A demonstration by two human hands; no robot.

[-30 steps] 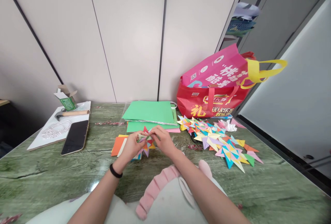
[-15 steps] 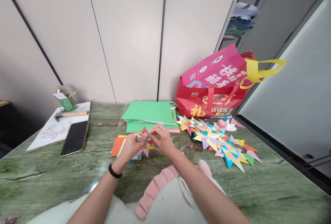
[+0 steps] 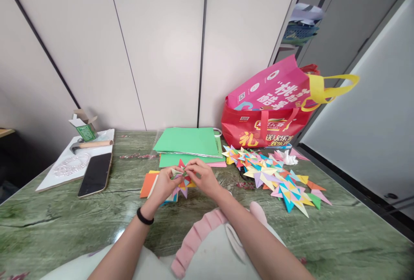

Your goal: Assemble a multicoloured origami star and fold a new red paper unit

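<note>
Both my hands meet over the middle of the green marble table (image 3: 48, 228). My left hand (image 3: 164, 184), with a black band at the wrist, and my right hand (image 3: 202, 176) pinch a multicoloured folded paper star (image 3: 182, 175) between their fingertips. The star has red, pink, yellow and green points. Under it lie loose sheets of coloured paper (image 3: 148, 184), orange and cream. A stack of green paper sheets (image 3: 187, 141) lies just beyond my hands.
A row of finished paper stars (image 3: 274, 176) spreads to the right. Behind it stands a red and pink shopping bag (image 3: 271, 111). At the left lie a phone (image 3: 96, 173), a bead bracelet (image 3: 69, 162), a hammer (image 3: 90, 144) and a small green box (image 3: 84, 128).
My hands stay on the star and shift their fingertips slightly. The camera view has shifted slightly.
</note>
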